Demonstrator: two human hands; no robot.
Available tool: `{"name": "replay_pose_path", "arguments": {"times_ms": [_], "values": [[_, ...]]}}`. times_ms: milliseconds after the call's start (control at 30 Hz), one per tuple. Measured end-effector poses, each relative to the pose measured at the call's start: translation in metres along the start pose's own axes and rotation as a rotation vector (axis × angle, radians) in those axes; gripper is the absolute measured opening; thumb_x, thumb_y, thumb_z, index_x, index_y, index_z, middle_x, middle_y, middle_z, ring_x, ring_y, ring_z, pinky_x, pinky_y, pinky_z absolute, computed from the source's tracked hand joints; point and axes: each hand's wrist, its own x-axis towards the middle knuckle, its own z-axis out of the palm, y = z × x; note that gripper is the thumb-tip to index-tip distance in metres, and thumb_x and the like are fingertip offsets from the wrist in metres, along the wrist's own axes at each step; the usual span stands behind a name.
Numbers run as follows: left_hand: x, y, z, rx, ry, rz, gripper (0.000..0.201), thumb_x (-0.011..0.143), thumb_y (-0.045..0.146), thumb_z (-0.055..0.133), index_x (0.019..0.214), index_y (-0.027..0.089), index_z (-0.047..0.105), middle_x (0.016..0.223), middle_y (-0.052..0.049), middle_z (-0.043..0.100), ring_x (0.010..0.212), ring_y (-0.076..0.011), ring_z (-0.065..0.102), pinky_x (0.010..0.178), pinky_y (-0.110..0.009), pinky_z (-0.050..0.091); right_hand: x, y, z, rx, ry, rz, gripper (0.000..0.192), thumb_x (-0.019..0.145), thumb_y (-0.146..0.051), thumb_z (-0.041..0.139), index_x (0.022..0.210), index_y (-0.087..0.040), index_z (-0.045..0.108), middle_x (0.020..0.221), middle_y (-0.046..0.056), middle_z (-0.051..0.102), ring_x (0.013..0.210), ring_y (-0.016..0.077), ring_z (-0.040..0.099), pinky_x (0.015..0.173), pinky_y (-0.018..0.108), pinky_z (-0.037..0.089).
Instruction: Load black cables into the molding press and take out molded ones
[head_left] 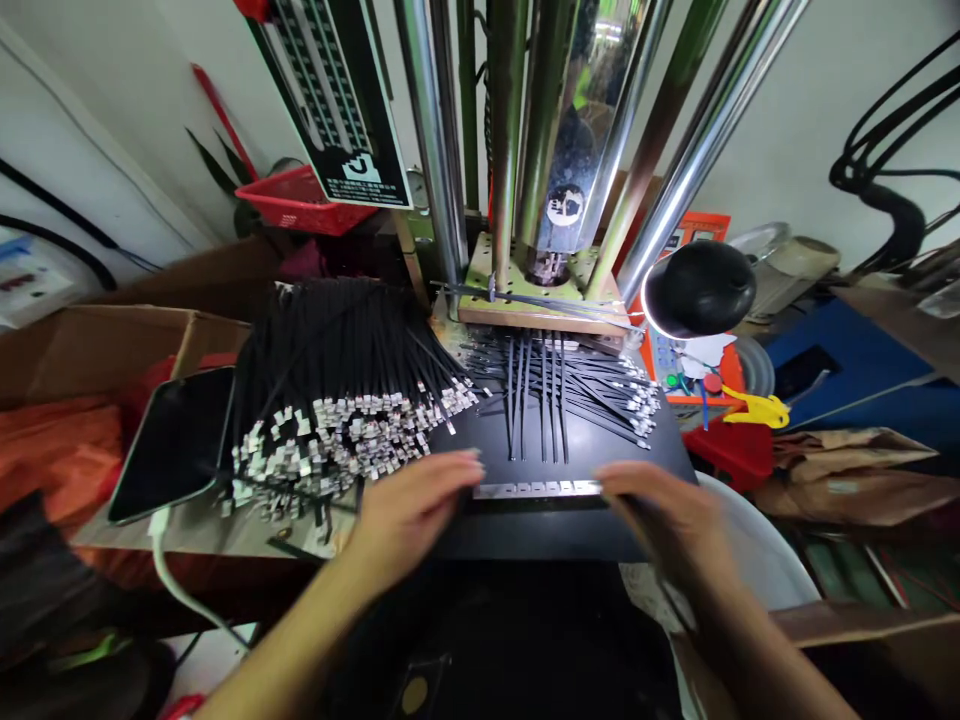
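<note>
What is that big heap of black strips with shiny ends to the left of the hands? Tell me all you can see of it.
The heap of black strips is a dense pile of thin, dark, cable-like lengths, each tipped with a small silvery metal piece. They fan toward the viewer, metal ends bunched along the near edge. The heap lies beside a phone and left of the black plate. The left hand hovers just by its ends.

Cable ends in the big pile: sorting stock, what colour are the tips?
Silver metal tips on black cables, clearest in the head view.

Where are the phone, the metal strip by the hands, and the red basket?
phone (176, 445), head view, middle of its dark screen.
metal strip (536, 489), head view, middle of the strip.
red basket (296, 203), head view, front wall.
</note>
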Motion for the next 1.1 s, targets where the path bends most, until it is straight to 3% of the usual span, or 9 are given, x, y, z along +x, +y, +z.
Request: {"name": "replay_pose_path", "arguments": {"times_ms": [100,200,333,500,567,667,800,933,1100], "values": [[0.017,0.010,0.065,-0.196,-0.173,0.029,0.021,0.091,0.015,0.054,0.099,0.021,0.072,0.107,-0.004,0.075,0.102,-0.0155,0.070,0.093,-0.028,0.055,0.016,0.001,0.046,0.199,-0.141,0.086,0.015,0.088,-0.029,0.060,0.088,-0.020,0.072,0.087,0.003,0.075,0.080,0.0190,0.071,0.072,0.027,0.055],[0.027,0.014,0.087,-0.244,-0.208,-0.132,0.015,0.083,0.013,0.063,0.091,0.021,0.071,0.095,-0.002,0.076,0.092,-0.0170,0.071,0.084,-0.028,0.055,0.028,0.009,0.058,0.201,-0.184,0.182,0.012,0.085,-0.028,0.061,0.083,-0.019,0.070,0.080,0.002,0.073,0.074,0.0183,0.069,0.067,0.026,0.052],[0.031,0.017,0.079,-0.217,-0.256,-0.167,0.016,0.077,0.007,0.065,0.085,0.020,0.069,0.085,0.001,0.073,0.080,-0.0148,0.069,0.075,-0.025,0.052,0.029,0.008,0.054,0.116,-0.225,0.099,0.011,0.085,-0.022,0.058,0.083,-0.018,0.068,0.078,0.002,0.070,0.070,0.0164,0.064,0.066,0.025,0.049],[0.024,0.033,0.077,0.070,-0.419,-0.006,0.015,0.084,0.011,0.057,0.091,0.019,0.067,0.093,-0.003,0.072,0.086,-0.0185,0.068,0.078,-0.029,0.053,0.015,-0.003,0.058,-0.052,-0.274,-0.258,0.019,0.091,-0.013,0.047,0.088,-0.017,0.066,0.088,0.008,0.070,0.083,0.0205,0.062,0.076,0.032,0.051],[0.022,0.035,0.077,0.165,-0.449,0.060,0.015,0.088,0.012,0.055,0.095,0.018,0.067,0.098,-0.005,0.073,0.088,-0.0205,0.069,0.080,-0.032,0.055,0.012,-0.002,0.057,-0.036,-0.254,-0.285,0.024,0.093,-0.010,0.043,0.092,-0.017,0.066,0.092,0.008,0.071,0.086,0.0201,0.063,0.078,0.032,0.052],[0.019,0.030,0.073,0.077,-0.386,0.110,0.022,0.092,0.011,0.050,0.102,0.019,0.067,0.105,-0.005,0.072,0.092,-0.0187,0.069,0.082,-0.031,0.056,0.013,0.007,0.050,0.021,-0.207,-0.169,0.021,0.093,-0.010,0.047,0.093,-0.020,0.067,0.099,0.006,0.071,0.090,0.0178,0.066,0.079,0.029,0.054],[0.014,0.019,0.069,-0.171,-0.205,0.029,0.025,0.091,0.008,0.048,0.096,0.021,0.070,0.099,-0.003,0.072,0.092,-0.0133,0.069,0.082,-0.022,0.055,0.012,0.020,0.044,0.110,-0.120,-0.062,0.015,0.092,-0.012,0.052,0.091,-0.021,0.065,0.093,0.003,0.071,0.088,0.0161,0.068,0.079,0.026,0.055],[0.006,0.015,0.076,-0.248,-0.132,0.015,0.025,0.087,0.006,0.053,0.093,0.022,0.071,0.096,-0.002,0.075,0.093,-0.0133,0.071,0.083,-0.021,0.055,0.010,0.018,0.050,0.068,-0.149,-0.217,0.014,0.094,-0.014,0.051,0.090,-0.020,0.064,0.091,0.005,0.071,0.086,0.0172,0.068,0.077,0.028,0.056],[0.007,0.018,0.077,-0.215,-0.163,0.003,0.023,0.087,0.007,0.054,0.092,0.022,0.070,0.089,-0.001,0.074,0.083,-0.0135,0.071,0.075,-0.022,0.054,0.009,0.017,0.055,-0.035,-0.110,-0.398,0.022,0.096,-0.011,0.046,0.089,-0.019,0.065,0.089,0.006,0.072,0.089,0.0192,0.068,0.083,0.034,0.057]]}}
